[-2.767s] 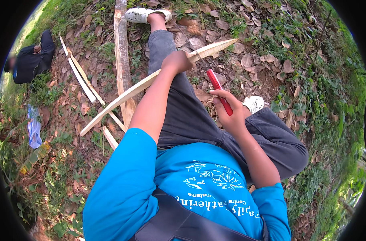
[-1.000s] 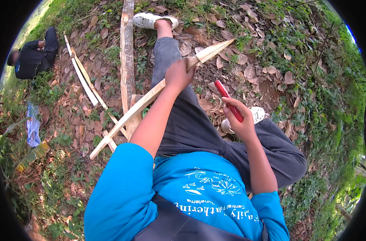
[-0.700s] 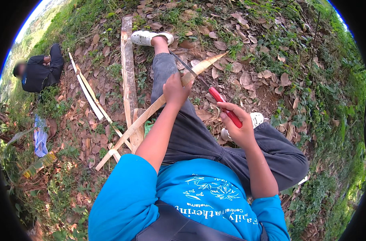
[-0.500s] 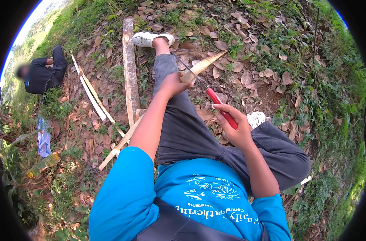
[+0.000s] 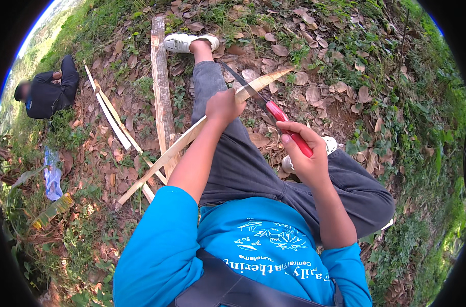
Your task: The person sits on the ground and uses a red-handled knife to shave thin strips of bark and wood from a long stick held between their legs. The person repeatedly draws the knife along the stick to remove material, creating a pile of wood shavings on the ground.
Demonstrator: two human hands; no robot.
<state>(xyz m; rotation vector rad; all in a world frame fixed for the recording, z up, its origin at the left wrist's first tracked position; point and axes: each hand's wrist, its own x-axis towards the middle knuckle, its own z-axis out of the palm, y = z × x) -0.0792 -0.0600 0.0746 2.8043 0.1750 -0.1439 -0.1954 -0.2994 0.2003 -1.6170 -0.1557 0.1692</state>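
My left hand (image 5: 224, 108) is closed round a long, pale wooden strip (image 5: 190, 134) over my left thigh. The strip slants from low on the left, past my left forearm, up to a tapered end on the right. My right hand (image 5: 307, 151) grips the red handle of a long-bladed knife (image 5: 285, 127). Its dark blade points up and left, crossing the strip just beyond my left fist. The blade appears to be against the wood, though exact contact is hard to make out.
A split log with bark (image 5: 163, 87) lies by my left shoe (image 5: 183, 43). Thin pale wood strips (image 5: 112, 113) lie on the leafy ground to the left. A person in dark clothes (image 5: 51, 93) sits at the far left, above a blue-and-white plastic bag (image 5: 52, 174).
The wooden strip has turned a little, so more of its length shows past my left forearm. The knife's blade has rolled to show its flat side, and my right hand has shifted slightly right.
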